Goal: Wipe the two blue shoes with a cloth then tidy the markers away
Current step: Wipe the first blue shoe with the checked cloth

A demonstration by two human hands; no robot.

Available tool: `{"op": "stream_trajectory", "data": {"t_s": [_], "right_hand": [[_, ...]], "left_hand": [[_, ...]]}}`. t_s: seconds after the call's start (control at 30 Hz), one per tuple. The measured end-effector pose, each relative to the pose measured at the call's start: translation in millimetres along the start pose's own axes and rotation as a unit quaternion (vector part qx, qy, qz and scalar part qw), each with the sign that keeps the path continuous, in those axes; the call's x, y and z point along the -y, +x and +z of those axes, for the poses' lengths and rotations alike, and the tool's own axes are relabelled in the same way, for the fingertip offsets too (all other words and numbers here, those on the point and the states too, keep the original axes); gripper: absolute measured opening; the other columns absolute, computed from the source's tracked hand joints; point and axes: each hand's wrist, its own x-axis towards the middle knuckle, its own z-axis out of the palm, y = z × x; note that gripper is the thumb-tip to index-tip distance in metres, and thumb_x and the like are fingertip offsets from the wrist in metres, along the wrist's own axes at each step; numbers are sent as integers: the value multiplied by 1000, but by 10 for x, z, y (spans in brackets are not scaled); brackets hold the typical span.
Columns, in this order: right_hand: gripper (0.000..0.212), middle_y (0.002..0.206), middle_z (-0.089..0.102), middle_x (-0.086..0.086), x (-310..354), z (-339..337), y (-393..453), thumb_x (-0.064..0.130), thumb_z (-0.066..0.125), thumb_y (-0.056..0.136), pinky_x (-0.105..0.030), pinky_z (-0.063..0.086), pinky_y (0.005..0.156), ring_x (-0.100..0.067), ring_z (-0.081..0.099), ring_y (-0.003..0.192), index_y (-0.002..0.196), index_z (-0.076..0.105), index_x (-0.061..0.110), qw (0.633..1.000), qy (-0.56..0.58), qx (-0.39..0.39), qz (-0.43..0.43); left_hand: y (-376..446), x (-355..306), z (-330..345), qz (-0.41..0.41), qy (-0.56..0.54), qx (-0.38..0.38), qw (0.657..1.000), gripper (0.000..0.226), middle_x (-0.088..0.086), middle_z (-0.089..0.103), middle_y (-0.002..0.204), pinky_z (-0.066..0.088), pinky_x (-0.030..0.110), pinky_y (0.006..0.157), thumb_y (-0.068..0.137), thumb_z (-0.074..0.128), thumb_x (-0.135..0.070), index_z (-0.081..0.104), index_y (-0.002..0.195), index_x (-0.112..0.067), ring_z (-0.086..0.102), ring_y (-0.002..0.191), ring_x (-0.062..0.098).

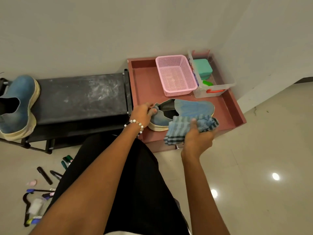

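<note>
A blue shoe with a cream sole lies in the dusky-pink tray, toe to the right. My left hand pinches its heel edge. My right hand grips a blue striped cloth against the shoe's near side. The second blue shoe rests on the black shoe rack at the far left. Several markers lie scattered on the floor at lower left, black, green and blue ones among them.
A pink mesh basket and a clear plastic box holding a teal case stand at the back of the tray. A clear pouch with black trim lies on the floor by the markers. My black-clad leg hides part of the floor.
</note>
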Motion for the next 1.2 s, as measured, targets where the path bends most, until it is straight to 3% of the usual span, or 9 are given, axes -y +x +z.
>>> {"op": "stream_trajectory", "data": {"t_s": [0.1,0.2,0.3,0.4,0.67,0.73,0.93,1.1,1.2], "right_hand": [[50,99,54,5,-31,184,-123,32,73,81,-22,54,71,-7,61,86,115,39,19,986,27,31,-160],[41,104,54,-5,-320,374,-153,11,68,83,-37,53,75,-21,57,89,114,43,15,934,-61,196,-293],[38,120,55,-18,-673,460,-77,0,44,81,-45,43,99,-31,52,111,118,50,-1,781,-237,390,-425],[60,135,50,-19,-815,364,219,-13,51,70,-43,23,114,-33,44,129,128,48,-3,681,-355,411,-491],[57,129,49,-25,-789,451,-55,-4,63,73,-52,45,95,-38,44,123,127,45,1,863,-337,273,-258],[50,119,55,-19,-743,571,-209,-1,63,73,-50,49,88,-34,51,112,121,47,2,858,-298,315,-275],[59,117,58,-11,-682,151,253,-7,64,65,-39,50,87,-26,53,107,120,53,11,744,-349,425,-379],[45,107,56,-13,-689,354,197,-4,64,71,-28,39,72,-28,53,97,113,51,7,849,-366,282,-257],[42,107,56,-14,-695,556,-217,-1,61,74,-27,40,70,-27,53,96,114,50,5,867,-319,293,-246]], "left_hand": [[57,60,63,-2,25,-25,999,30,14,69,88,41,31,68,93,57,-36,69,100,-9,62,87,29],[115,64,54,-18,38,-43,998,33,10,64,75,32,27,62,90,60,-41,71,91,-11,58,77,25],[174,103,54,-23,39,-54,998,32,3,55,64,32,25,60,89,62,-40,70,85,-9,54,66,22],[197,159,97,2,21,-64,998,28,2,54,62,31,24,59,88,65,-34,71,83,-7,51,63,19],[178,160,117,-1,2,-86,996,30,6,58,62,25,22,58,85,68,-36,71,76,-8,46,60,16],[173,163,109,-4,6,-75,997,29,5,58,63,27,21,57,86,67,-34,71,78,-6,48,61,15],[189,176,115,-6,2,-58,998,28,1,52,59,32,25,59,85,68,-34,70,74,-8,47,61,16],[206,157,105,-27,3,-55,998,31,5,53,60,31,24,60,84,69,-36,71,76,-7,48,64,19],[196,163,115,-38,5,-57,998,28,6,58,66,34,22,60,85,68,-36,74,83,-8,52,65,18]]}}
